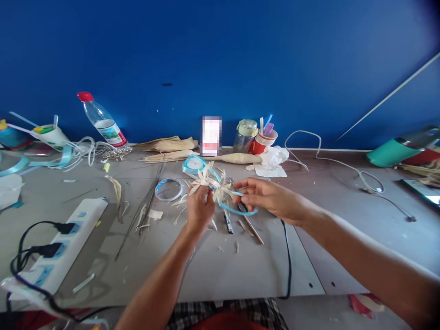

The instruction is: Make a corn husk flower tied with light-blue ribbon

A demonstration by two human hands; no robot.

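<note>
My left hand (200, 206) is closed around a pale flower (202, 179) made of dried husk-like strips, just above the table. A second cream flower (222, 187) sits beside it, close to the fingers. In my right hand (256, 196) a light-blue ribbon (237, 211) is pinched, and a loop of it hangs below the flowers. Behind them lies a roll of blue ribbon (194, 164). To the left is a roll of tape (168, 189). A craft knife (228, 222) and a thin brown stick (253, 231) rest below my hands.
Dried husks (168, 149) lie along the blue wall, near a tilted bottle (106, 123), a glass jar (245, 135) and a red cup (263, 142). Thin wires (140, 206) spread on the left. A power strip (74, 243) with black plugs occupies the front left. A white cable (338, 162) crosses the right.
</note>
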